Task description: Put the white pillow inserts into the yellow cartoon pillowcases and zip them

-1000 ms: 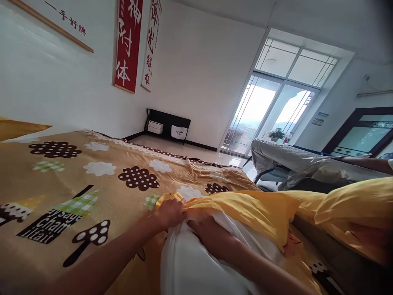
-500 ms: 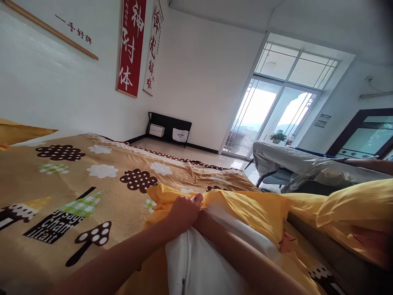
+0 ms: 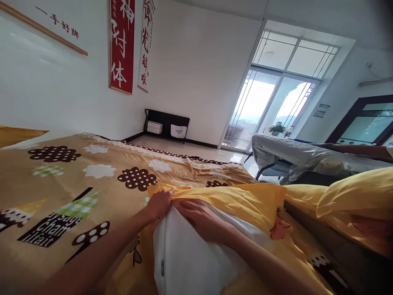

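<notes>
A white pillow (image 3: pixel 190 256) with a zip along its left edge lies partly inside a yellow pillowcase (image 3: pixel 245 198). My left hand (image 3: pixel 159 205) is closed on the pillowcase's edge at the pillow's far left corner. Close beside it, my right hand (image 3: pixel 201 219) lies with fingers stretched out on the white pillow, the fingertips reaching the yellow opening. Part of the pillow's far end is hidden under the yellow cloth.
A tan patterned blanket (image 3: pixel 101 192) spreads beneath the pillow. More yellow bedding (image 3: pixel 356 192) lies at the right. Beyond it stands a plastic-covered table (image 3: pixel 294 157), with another person's arm (image 3: pixel 353 150) over it. A black bench (image 3: pixel 166 123) stands against the far wall.
My left hand has moved left along the pillowcase edge. My right hand, earlier mostly hidden behind the left, now shows its back and stretched fingers on the pillow. The view has shifted slightly.
</notes>
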`<action>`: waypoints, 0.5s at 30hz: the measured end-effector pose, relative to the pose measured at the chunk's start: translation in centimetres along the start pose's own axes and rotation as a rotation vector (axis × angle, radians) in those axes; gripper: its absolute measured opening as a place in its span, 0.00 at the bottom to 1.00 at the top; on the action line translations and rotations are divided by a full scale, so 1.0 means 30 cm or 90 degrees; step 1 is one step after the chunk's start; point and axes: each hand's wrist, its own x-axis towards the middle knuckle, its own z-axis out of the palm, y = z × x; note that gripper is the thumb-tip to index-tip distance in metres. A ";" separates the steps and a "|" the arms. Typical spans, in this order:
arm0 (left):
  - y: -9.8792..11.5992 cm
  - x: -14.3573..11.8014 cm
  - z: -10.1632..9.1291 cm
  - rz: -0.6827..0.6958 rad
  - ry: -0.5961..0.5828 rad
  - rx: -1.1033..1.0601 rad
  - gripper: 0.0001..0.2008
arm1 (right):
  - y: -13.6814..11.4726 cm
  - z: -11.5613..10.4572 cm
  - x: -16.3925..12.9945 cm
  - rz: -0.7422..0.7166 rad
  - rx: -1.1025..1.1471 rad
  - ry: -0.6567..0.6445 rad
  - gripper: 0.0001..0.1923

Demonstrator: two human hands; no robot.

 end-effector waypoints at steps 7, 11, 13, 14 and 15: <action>0.079 0.047 0.014 0.018 0.000 -0.076 0.16 | -0.185 0.179 -0.251 -0.073 -0.097 0.011 0.27; 0.064 0.020 -0.018 0.043 0.051 -0.071 0.16 | -0.026 0.119 -0.201 0.072 -0.089 0.080 0.25; 0.041 -0.030 -0.041 0.097 0.143 -0.061 0.14 | 0.084 0.036 -0.163 0.144 -0.007 0.122 0.20; 0.034 -0.060 -0.052 0.153 0.186 -0.046 0.13 | 0.133 -0.004 -0.147 0.171 0.033 0.139 0.18; 0.033 -0.091 -0.060 0.226 0.212 -0.025 0.12 | 0.175 -0.039 -0.132 0.191 0.064 0.150 0.16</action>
